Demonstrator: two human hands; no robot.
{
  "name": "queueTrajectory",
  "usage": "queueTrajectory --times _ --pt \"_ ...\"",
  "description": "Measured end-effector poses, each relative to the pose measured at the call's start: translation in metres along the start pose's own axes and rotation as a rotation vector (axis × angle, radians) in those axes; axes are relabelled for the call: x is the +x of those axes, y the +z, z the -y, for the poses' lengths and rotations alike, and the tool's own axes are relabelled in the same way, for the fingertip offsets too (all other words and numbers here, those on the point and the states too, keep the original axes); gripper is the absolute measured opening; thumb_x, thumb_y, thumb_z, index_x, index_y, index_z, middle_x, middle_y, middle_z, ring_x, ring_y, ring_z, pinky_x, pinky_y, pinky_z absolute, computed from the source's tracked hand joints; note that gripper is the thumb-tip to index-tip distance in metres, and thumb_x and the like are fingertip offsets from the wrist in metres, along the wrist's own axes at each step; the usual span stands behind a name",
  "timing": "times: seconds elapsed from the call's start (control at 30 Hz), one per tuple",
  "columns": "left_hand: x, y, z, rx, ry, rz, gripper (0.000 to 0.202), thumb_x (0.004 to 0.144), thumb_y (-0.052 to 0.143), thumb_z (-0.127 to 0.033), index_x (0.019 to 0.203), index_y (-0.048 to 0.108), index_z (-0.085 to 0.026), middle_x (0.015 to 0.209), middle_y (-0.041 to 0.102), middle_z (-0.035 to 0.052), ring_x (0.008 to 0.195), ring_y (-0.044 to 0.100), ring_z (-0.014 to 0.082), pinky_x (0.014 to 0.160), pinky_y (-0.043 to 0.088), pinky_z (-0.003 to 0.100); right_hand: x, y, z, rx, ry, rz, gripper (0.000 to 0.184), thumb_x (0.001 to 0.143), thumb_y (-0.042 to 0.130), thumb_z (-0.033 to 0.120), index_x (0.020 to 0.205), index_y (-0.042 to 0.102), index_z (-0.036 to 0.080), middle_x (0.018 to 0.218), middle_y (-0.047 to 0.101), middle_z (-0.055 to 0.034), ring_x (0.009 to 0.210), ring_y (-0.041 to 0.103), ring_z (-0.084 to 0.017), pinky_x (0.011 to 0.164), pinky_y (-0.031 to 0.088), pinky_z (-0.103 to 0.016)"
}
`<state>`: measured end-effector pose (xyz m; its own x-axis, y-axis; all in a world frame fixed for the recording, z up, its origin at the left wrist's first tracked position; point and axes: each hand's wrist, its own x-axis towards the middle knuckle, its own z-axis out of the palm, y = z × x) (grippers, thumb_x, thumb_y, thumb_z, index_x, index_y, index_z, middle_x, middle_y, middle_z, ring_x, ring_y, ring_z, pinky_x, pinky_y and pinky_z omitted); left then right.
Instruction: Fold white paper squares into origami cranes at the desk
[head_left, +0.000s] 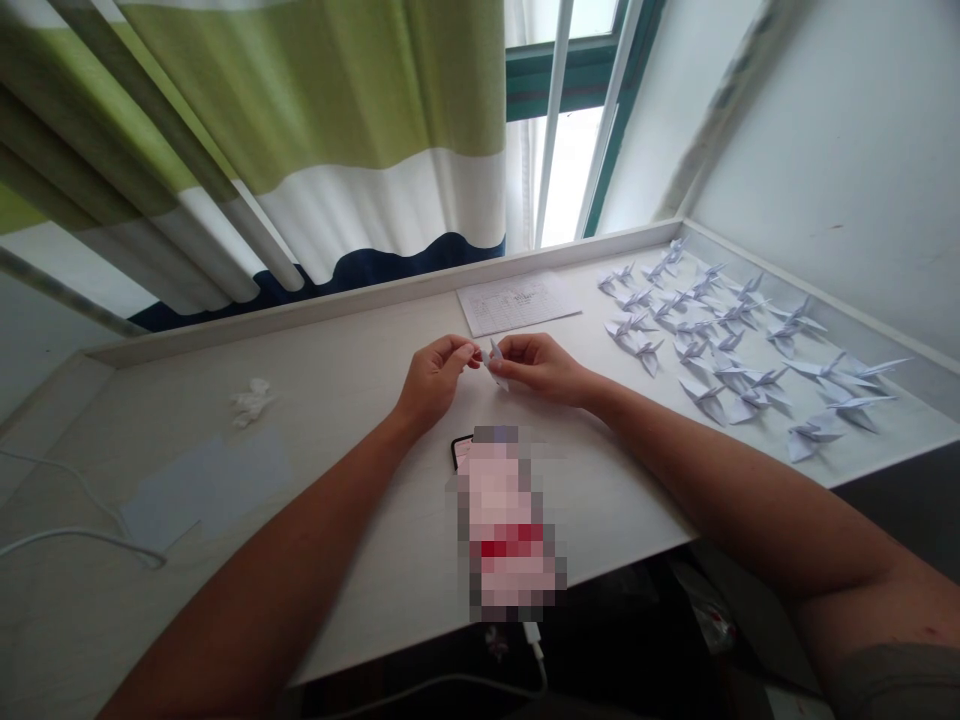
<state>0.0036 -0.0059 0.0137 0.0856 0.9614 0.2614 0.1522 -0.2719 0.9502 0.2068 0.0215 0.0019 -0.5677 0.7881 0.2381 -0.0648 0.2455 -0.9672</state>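
Observation:
Both hands meet above the middle of the white table, pinching one small folded piece of pale paper. My left hand grips its left tip between thumb and fingers. My right hand is closed on the paper's right side. A phone lies flat on the table just below the hands, its screen blurred out.
Several folded paper cranes cover the table's right part up to the wall. A printed sheet lies behind the hands. A crumpled scrap, flat pale paper sheets and a white cable are at the left. A striped curtain hangs behind.

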Motion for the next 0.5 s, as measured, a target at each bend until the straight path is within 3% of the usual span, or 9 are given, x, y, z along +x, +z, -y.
queueTrajectory --times 0.17,0.5 --pt "0.0 -0.001 0.008 -0.005 0.026 0.014 0.021 0.085 0.077 -0.04 0.092 0.08 -0.02 0.095 0.08 0.0064 0.087 0.07 0.0202 0.085 0.053 0.034 0.0 0.001 0.002 0.0 0.0 0.015 0.043 0.09 0.079 0.055 0.077 0.061 0.018 0.07 0.056 0.0029 0.064 0.044 -0.01 0.057 0.033 -0.027" --pt "-0.003 0.004 0.004 0.066 0.011 -0.07 0.018 0.084 0.075 -0.037 0.081 0.076 -0.02 0.086 0.077 0.0045 0.085 0.068 0.021 0.081 0.053 0.033 -0.001 0.004 0.004 -0.029 0.001 0.015 0.044 0.088 0.081 0.056 0.077 0.062 0.018 0.067 0.054 0.0035 0.063 0.045 -0.011 0.056 0.034 -0.027"
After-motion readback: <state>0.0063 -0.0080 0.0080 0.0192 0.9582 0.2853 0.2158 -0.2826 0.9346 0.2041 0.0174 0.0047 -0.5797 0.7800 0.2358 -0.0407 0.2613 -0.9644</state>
